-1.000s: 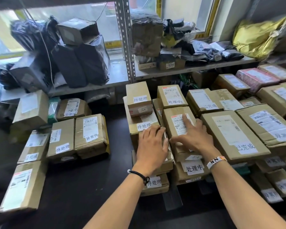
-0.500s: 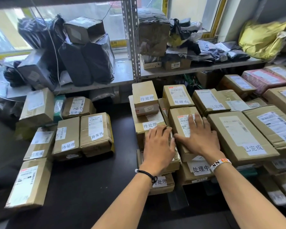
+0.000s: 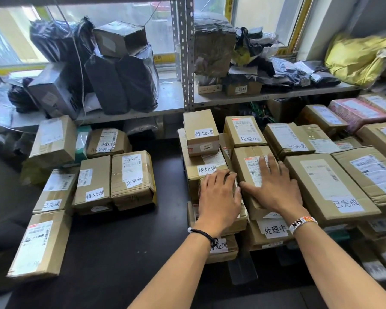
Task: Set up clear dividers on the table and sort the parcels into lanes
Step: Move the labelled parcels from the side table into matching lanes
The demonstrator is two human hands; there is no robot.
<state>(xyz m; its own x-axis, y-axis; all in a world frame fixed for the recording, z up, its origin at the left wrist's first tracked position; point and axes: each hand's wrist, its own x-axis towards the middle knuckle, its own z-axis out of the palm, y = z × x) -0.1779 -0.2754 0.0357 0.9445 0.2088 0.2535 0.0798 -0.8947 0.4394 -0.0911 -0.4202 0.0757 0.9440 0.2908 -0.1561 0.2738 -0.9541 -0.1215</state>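
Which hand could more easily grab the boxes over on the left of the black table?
Probably the left hand. It rests on the stack nearest those boxes, just across the dark table. The right hand lies flat on a parcel farther right and would have to cross over.

The single head-worn camera looks forward and down, close over the dark table (image 3: 125, 246), toward the shelf (image 3: 274, 94) behind.

Daylight floods in through the frosted glass windows (image 3: 120, 12) along the top, blowing out white at upper right. The black matte tabletop (image 3: 120, 241) sits dim. Centre labels on the brown cardboard parcels (image 3: 321, 186) read crisp; the crumpled yellow plastic bag (image 3: 354, 59) at upper right smears, and edges bow outward.
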